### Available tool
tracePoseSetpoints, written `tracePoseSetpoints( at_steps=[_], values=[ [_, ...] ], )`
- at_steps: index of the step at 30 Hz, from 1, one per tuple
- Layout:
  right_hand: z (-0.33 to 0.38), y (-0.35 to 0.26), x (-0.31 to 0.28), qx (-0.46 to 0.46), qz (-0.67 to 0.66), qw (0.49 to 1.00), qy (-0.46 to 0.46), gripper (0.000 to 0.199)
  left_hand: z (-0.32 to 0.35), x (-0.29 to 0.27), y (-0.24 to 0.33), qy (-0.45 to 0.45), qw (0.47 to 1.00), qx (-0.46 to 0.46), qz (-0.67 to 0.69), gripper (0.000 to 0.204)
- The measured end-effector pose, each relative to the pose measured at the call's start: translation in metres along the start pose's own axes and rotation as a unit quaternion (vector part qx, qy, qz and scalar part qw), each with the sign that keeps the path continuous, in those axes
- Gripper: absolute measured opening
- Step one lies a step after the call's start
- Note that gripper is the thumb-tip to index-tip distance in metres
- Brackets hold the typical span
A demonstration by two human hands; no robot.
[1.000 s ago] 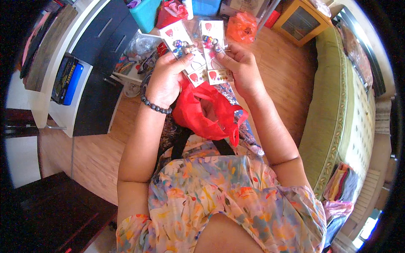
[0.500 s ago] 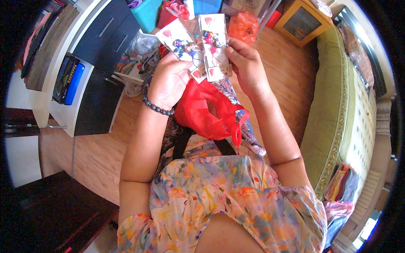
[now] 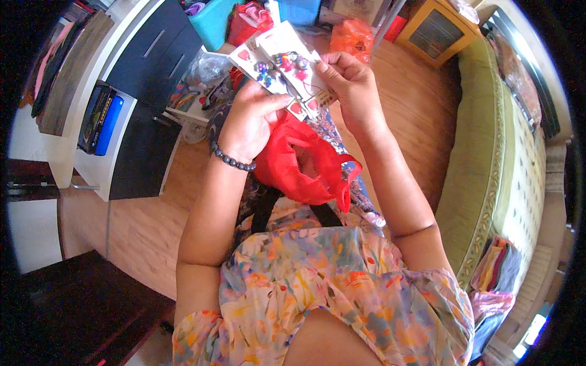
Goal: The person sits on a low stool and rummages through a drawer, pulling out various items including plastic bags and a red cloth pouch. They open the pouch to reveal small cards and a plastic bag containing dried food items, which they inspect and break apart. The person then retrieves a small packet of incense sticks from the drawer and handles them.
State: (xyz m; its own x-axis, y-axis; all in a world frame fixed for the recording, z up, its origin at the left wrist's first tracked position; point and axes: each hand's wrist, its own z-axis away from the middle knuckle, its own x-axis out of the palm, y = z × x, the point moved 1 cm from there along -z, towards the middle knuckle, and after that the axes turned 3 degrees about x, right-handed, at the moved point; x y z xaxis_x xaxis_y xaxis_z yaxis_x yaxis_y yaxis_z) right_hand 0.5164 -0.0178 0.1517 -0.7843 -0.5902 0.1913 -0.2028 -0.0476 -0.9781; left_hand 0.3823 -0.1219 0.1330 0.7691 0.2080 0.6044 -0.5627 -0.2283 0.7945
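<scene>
My left hand [image 3: 247, 122], with a dark bead bracelet on its wrist, pinches a white card [image 3: 246, 56] carrying small blue and multicoloured charms. Between the thumb and fingers of my right hand [image 3: 353, 85] is a second white card [image 3: 282, 38], with red and multicoloured charms and a dark cord. This second card lies partly over the first, so some of the first is hidden. Both look wrapped in clear plastic and bear red heart shapes. Below them, a red fabric bag [image 3: 299, 174] rests on my lap, its opening facing up.
To the left stands a desk with black drawers [image 3: 146, 52] and a blue box on a shelf. Teal bin [image 3: 210, 27], red bag and orange plastic bag [image 3: 352, 39] sit ahead. A green-covered couch [image 3: 473, 158] runs along the right, near a wooden cabinet [image 3: 436, 33].
My right hand has brought its card leftward and tilted it, so it now overlaps the left card. Before, the two cards were fanned apart side by side.
</scene>
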Motion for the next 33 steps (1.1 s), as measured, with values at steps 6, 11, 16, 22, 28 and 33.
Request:
tracePoseSetpoints(
  at_steps=[6, 11, 16, 22, 28, 33],
  values=[
    [-0.004, 0.007, 0.011, -0.031, 0.012, 0.999, 0.005, 0.012, -0.001, 0.01, 0.005, -0.004, 0.998, -0.027, 0.054, 0.036],
    [0.004, 0.01, 0.019, -0.118, 0.167, 0.979, 0.02, 0.011, -0.011, 0.005, 0.002, 0.047, 0.998, 0.022, 0.026, 0.026],
    [0.04, -0.035, -0.005, -0.123, 0.127, 0.979, -0.102, 0.01, 0.038, 0.015, 0.088, 0.035, 0.959, 0.214, -0.183, 0.01],
    [0.086, -0.018, -0.003, -0.096, 0.377, 0.866, -0.314, 0.015, 0.083, 0.054, 0.063, -0.265, 0.723, 0.104, -0.63, 0.042],
    [0.086, 0.01, -0.005, -0.117, 0.608, 0.741, -0.26, 0.014, 0.1, 0.016, 0.029, -0.237, 0.557, 0.016, -0.796, 0.039],
    [0.08, 0.003, 0.0, -0.111, 0.6, 0.752, -0.25, 0.018, 0.113, 0.012, 0.04, -0.219, 0.56, 0.051, -0.797, 0.028]
  ],
)
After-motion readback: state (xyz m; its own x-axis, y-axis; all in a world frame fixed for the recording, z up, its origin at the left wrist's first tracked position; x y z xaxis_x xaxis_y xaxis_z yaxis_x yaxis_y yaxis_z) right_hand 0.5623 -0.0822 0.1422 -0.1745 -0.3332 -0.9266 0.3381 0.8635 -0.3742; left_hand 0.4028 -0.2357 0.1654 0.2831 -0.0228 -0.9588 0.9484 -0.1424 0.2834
